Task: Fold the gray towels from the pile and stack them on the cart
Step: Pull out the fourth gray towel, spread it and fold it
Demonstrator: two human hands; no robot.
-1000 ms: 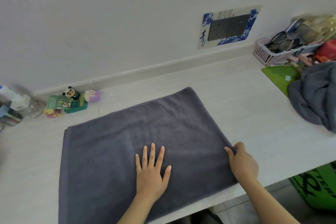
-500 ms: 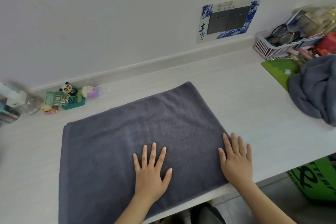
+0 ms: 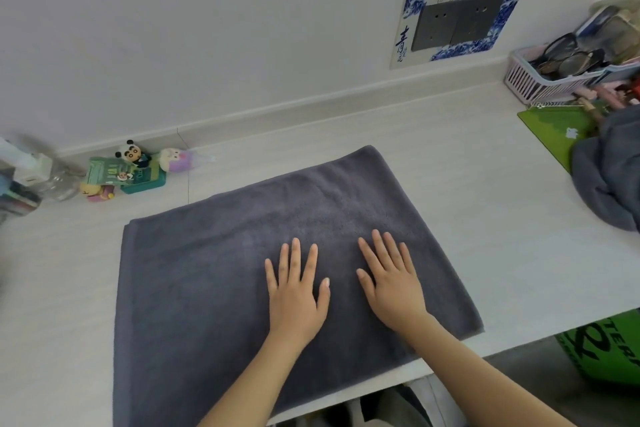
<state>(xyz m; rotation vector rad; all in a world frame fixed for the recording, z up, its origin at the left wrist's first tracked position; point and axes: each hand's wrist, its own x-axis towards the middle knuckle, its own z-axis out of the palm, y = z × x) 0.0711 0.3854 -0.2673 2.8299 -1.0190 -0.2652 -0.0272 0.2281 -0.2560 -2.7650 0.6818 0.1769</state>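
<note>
Gray towel [image 3: 221, 274] lies flat on desk [image 3: 485, 204], apparently folded once; left hand [image 3: 296, 302] and right hand [image 3: 391, 282] press it, fingers straight. Pile [image 3: 609, 173] right of towel unfolded; cart unseen.

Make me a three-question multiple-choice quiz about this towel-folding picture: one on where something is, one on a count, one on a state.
1. Where is the pile of gray towels?
A. right end of the counter
B. beside the panda figure
C. on the floor

2. How many hands lie on the spread towel?
A. none
B. one
C. two

3. How are the fingers?
A. curled in fists
B. straight, flat
C. pinching a corner

Answers: 1 A, it bunches at the right edge. 2 C, left hand and right hand both rest there. 3 B, fingers lie spread.
</note>
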